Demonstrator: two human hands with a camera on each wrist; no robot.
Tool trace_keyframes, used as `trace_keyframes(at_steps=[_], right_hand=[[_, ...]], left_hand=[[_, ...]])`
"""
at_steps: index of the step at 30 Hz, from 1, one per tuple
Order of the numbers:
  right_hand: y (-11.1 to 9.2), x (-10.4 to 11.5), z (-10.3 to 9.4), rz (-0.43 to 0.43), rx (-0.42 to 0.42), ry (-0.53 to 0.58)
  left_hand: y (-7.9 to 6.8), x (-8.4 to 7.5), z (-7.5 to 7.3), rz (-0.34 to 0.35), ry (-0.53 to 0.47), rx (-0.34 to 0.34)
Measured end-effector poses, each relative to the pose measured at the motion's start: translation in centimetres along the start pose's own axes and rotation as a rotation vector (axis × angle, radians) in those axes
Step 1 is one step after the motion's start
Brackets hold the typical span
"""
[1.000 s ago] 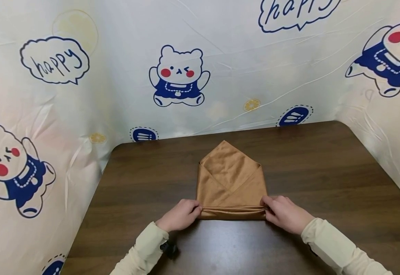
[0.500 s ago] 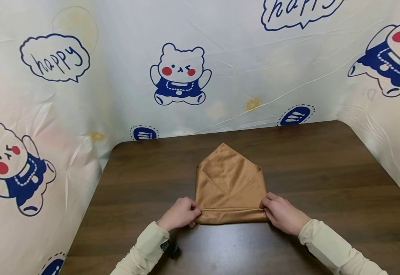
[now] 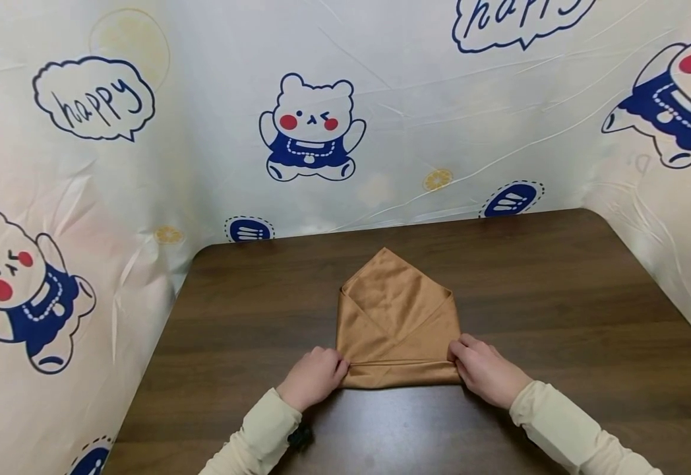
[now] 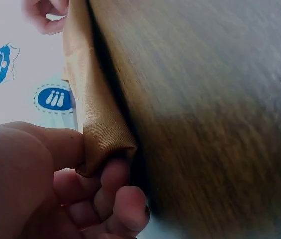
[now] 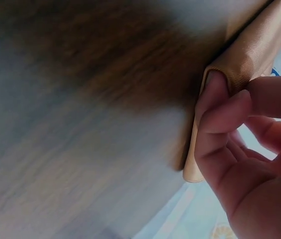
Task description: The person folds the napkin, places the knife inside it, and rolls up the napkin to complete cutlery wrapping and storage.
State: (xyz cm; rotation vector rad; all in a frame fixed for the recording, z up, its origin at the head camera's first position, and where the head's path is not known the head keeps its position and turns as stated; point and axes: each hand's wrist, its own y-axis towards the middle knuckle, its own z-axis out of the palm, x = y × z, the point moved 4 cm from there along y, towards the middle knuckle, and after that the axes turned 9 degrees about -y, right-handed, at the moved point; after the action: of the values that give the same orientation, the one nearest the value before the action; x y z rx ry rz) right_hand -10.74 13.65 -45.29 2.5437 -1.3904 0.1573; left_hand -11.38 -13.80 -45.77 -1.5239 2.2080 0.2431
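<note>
Cloth (image 3: 399,316), brown and folded, is pinched at its near band, at seven o'clock by the left hand (image 3: 314,377) and at five by the right hand (image 3: 490,371), fingers and thumbs clamped on it. Its peak is pointed to twelve on the table (image 3: 244,303); beyond, printed sheeting (image 3: 405,138) is hung.

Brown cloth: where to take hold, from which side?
Probably pinch both ends of the folded band along the near edge of the brown cloth, coming from left and right: its layered ends open sideways, while the rest lies flat on the table.
</note>
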Motion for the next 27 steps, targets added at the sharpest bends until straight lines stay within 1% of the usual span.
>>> trace_keyframes(at_steps=[8,13,19,23,25,27], right_hand=[[0.2,-0.08,0.12,0.027,0.0,-0.013],[0.27,-0.16,0.1,0.037,0.006,-0.009],[0.26,0.0,-0.04,0.032,0.0,-0.018],[0.19,0.09,-0.1,0.061,-0.011,-0.059],[0.18,0.14,-0.1,0.07,-0.008,-0.079],[0.21,0.23,-0.07,0.066,-0.01,-0.086]], left_hand=[[-0.13,-0.42,-0.1,-0.01,0.117,-0.085],[-0.3,-0.57,-0.19,-0.008,0.142,-0.124],[-0.56,-0.46,-0.17,0.013,0.181,-0.216],[-0.68,-0.22,-0.19,0.011,0.206,-0.259],[-0.7,-0.23,-0.21,0.024,0.201,-0.267],[-0.73,-0.4,-0.25,0.056,0.189,-0.275]])
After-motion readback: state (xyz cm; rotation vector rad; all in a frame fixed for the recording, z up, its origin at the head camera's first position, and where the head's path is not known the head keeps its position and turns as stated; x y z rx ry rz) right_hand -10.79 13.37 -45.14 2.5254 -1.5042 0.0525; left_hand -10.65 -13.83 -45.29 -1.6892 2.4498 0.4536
